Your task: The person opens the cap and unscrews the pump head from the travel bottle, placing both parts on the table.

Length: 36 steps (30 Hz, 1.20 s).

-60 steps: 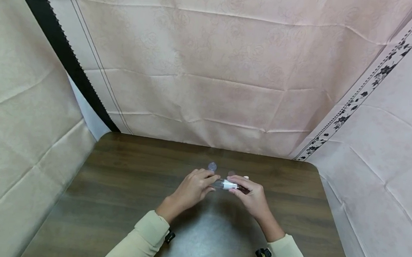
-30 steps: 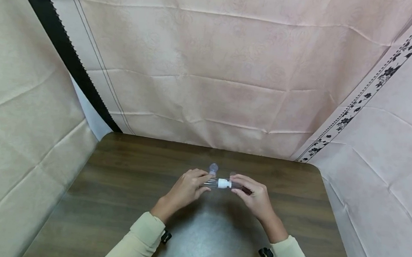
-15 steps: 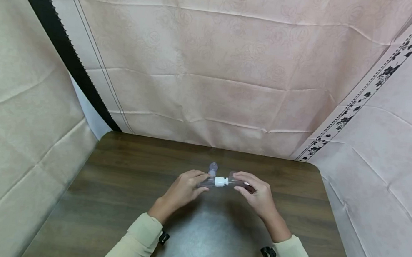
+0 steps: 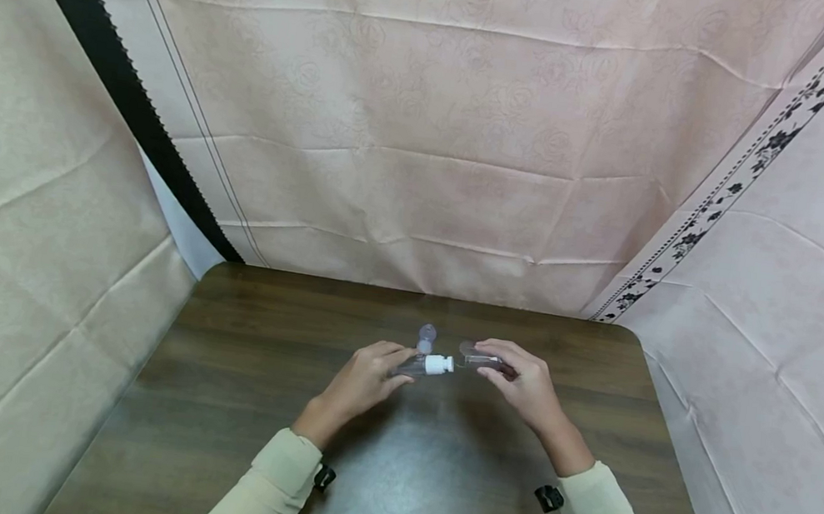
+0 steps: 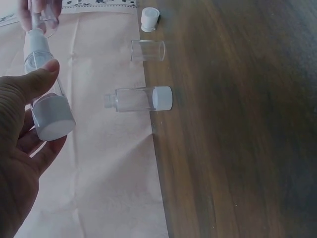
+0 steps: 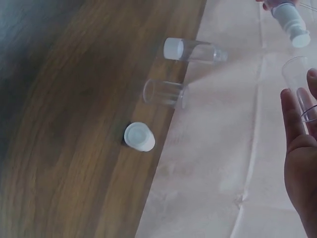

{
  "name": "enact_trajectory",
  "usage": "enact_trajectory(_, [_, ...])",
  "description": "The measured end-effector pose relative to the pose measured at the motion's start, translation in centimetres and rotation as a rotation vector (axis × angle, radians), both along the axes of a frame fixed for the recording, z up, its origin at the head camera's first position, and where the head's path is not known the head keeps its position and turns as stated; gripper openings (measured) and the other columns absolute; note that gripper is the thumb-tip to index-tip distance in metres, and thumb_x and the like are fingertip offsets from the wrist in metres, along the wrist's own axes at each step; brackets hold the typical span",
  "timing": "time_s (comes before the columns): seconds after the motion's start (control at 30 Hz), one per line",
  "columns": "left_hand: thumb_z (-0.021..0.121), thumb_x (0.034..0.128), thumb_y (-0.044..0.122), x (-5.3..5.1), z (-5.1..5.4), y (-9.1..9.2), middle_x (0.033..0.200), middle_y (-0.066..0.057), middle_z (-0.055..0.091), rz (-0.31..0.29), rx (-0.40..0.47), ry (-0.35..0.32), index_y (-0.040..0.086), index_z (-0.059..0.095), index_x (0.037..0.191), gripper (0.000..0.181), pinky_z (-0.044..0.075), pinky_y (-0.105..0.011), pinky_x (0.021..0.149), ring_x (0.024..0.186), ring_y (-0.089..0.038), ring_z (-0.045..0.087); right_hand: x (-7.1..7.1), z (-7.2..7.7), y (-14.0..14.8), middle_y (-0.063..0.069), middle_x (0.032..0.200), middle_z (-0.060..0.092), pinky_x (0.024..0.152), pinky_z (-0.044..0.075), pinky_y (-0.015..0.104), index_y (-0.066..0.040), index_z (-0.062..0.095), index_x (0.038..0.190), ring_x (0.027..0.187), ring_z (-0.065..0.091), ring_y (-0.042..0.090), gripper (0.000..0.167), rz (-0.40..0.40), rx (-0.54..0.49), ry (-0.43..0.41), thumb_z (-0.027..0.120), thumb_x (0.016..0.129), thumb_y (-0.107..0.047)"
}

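Observation:
My left hand (image 4: 363, 379) grips a clear bottle with a white pump top (image 4: 438, 364), tilted over the table. In the left wrist view the thumb lies along this bottle (image 5: 45, 74), whose white base faces the camera. My right hand (image 4: 525, 386) holds a clear cap (image 4: 480, 360) between thumb and fingers; the right wrist view shows this clear cap (image 6: 296, 82) apart from the pump top (image 6: 293, 27), with a gap between them.
On the wooden table (image 4: 253, 408) stand a second clear bottle (image 5: 133, 99) with a white base, another clear cap (image 5: 148, 50) and a white pump piece (image 5: 150, 19). Light cloth (image 4: 426, 124) hangs behind the table's far edge.
The clear cap has come off the pump top and moved right with my right hand. My left hand has shifted slightly left with the bottle.

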<state>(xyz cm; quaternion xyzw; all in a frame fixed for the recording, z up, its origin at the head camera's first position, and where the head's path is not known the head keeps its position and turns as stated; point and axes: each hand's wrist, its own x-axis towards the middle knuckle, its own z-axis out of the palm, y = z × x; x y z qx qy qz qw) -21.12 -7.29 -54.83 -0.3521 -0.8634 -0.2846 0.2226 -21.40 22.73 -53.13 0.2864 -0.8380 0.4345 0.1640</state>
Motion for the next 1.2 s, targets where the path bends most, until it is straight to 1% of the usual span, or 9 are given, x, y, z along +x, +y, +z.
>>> enact_trajectory(0.13, [0.090,0.0791,0.018,0.0,-0.1,-0.1,0.107,-0.006,0.076,0.009,-0.003,0.003,0.008,0.076,0.120,0.045,0.061,-0.029,0.082,0.098,-0.019,0.073,-0.3,-0.3,0.2,0.004,0.123,0.072,0.080,0.061,0.024,-0.007,0.076,0.119,0.103,0.074,0.022,0.034,-0.009,0.079,-0.004,0.082,0.086,-0.001])
enact_trajectory(0.2, [0.090,0.0793,0.019,0.0,-0.1,-0.2,0.107,-0.006,0.076,0.014,-0.004,0.003,0.008,0.076,0.120,0.045,0.061,-0.030,0.083,0.099,-0.019,0.073,-0.4,-0.4,0.2,0.006,0.123,0.072,0.078,0.062,0.029,-0.007,0.075,0.119,0.101,0.074,0.022,0.034,-0.004,0.115,0.011,0.082,0.086,0.000])
enact_trajectory(0.33, [0.091,0.0780,0.017,-0.1,-0.2,-0.2,0.107,-0.007,0.076,0.019,-0.001,0.007,0.008,0.077,0.120,0.045,0.061,-0.030,0.082,0.098,-0.019,0.073,-0.9,-0.9,0.1,0.009,0.119,0.073,0.076,0.063,0.035,-0.006,0.075,0.116,0.097,0.075,0.022,0.034,-0.004,0.207,0.088,0.083,0.084,0.000])
enact_trajectory(0.47, [0.092,0.0762,0.016,-0.1,-0.1,-0.2,0.107,-0.007,0.076,0.020,0.008,0.017,0.007,0.077,0.119,0.046,0.061,-0.031,0.082,0.098,-0.020,0.073,-1.2,-1.4,0.0,0.011,0.117,0.073,0.078,0.063,0.037,-0.008,0.075,0.116,0.101,0.073,0.024,0.035,-0.002,0.298,0.145,0.084,0.083,-0.001])
enact_trajectory(0.63, [0.093,0.0756,0.016,0.0,0.0,-0.2,0.106,-0.008,0.076,0.016,0.020,0.034,0.006,0.077,0.118,0.046,0.062,-0.032,0.081,0.096,-0.021,0.074,-1.4,-1.8,-0.5,0.013,0.116,0.072,0.082,0.062,0.039,-0.005,0.074,0.117,0.102,0.073,0.026,0.035,-0.008,0.381,0.110,0.084,0.083,-0.001])
enact_trajectory(0.8, [0.092,0.0765,0.016,0.0,0.0,-0.2,0.107,-0.008,0.076,0.016,0.020,0.022,0.007,0.077,0.119,0.046,0.062,-0.032,0.082,0.098,-0.021,0.073,-1.5,-2.1,-1.2,0.013,0.117,0.071,0.084,0.061,0.039,-0.002,0.074,0.116,0.104,0.072,0.028,0.033,-0.022,0.479,0.074,0.084,0.084,-0.002])
enact_trajectory(1.0, [0.092,0.0775,0.018,0.0,-0.1,-0.4,0.106,-0.008,0.076,0.020,0.019,0.026,0.006,0.077,0.118,0.044,0.062,-0.031,0.081,0.097,-0.020,0.073,-1.7,-2.6,-1.9,0.015,0.117,0.071,0.087,0.060,0.041,-0.002,0.074,0.113,0.105,0.070,0.029,0.029,0.002,0.564,0.038,0.082,0.086,-0.002])
enact_trajectory(1.07, [0.092,0.0773,0.018,0.1,0.0,-0.5,0.106,-0.008,0.076,0.020,0.022,0.032,0.005,0.077,0.117,0.044,0.062,-0.032,0.081,0.097,-0.021,0.073,-1.8,-2.8,-2.1,0.015,0.116,0.071,0.087,0.060,0.042,-0.002,0.074,0.114,0.104,0.070,0.029,0.028,0.007,0.590,0.015,0.081,0.087,-0.002])
enact_trajectory(1.2, [0.092,0.0775,0.018,0.1,0.1,-0.5,0.106,-0.008,0.076,0.017,0.025,0.031,0.004,0.077,0.118,0.045,0.062,-0.032,0.082,0.097,-0.021,0.073,-1.9,-3.1,-2.4,0.015,0.113,0.070,0.083,0.060,0.041,-0.002,0.073,0.112,0.099,0.070,0.027,0.025,0.010,0.650,-0.041,0.079,0.088,-0.001])
